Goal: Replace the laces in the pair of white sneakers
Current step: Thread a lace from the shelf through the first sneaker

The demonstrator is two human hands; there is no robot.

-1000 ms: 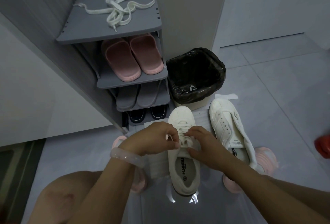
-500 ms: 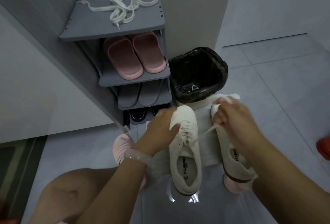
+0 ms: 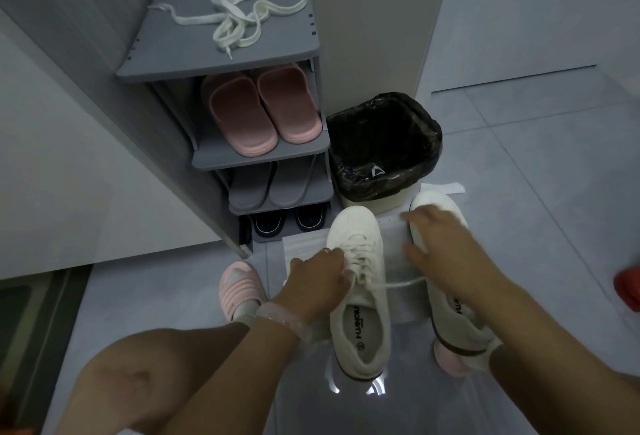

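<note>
Two white sneakers stand on a white sheet (image 3: pixel 393 244) on the floor. The left sneaker (image 3: pixel 360 327) has a white lace (image 3: pixel 398 284) threaded through its eyelets. My left hand (image 3: pixel 317 280) pinches the lace at the sneaker's left side, fingers curled. One lace end stretches rightward and runs in under my right hand (image 3: pixel 446 254), which hovers over the right sneaker (image 3: pixel 457 323) with forefinger and thumb stretched out. The right sneaker's eyelets are hidden by that hand. A loose white lace (image 3: pixel 242 19) lies tangled on top of the grey shoe rack (image 3: pixel 166 64).
The rack holds pink slippers (image 3: pixel 263 112), grey slippers and dark shoes lower down. A bin with a black bag (image 3: pixel 384 143) stands just beyond the sneakers' toes. A pink slipper (image 3: pixel 240 287) is on my foot at the left. A red object (image 3: pixel 628 291) lies at the right edge.
My right hand drew a lace end up and to the right, then came back down and nearer. My left hand moved from the sneaker's toe back to the laces.
</note>
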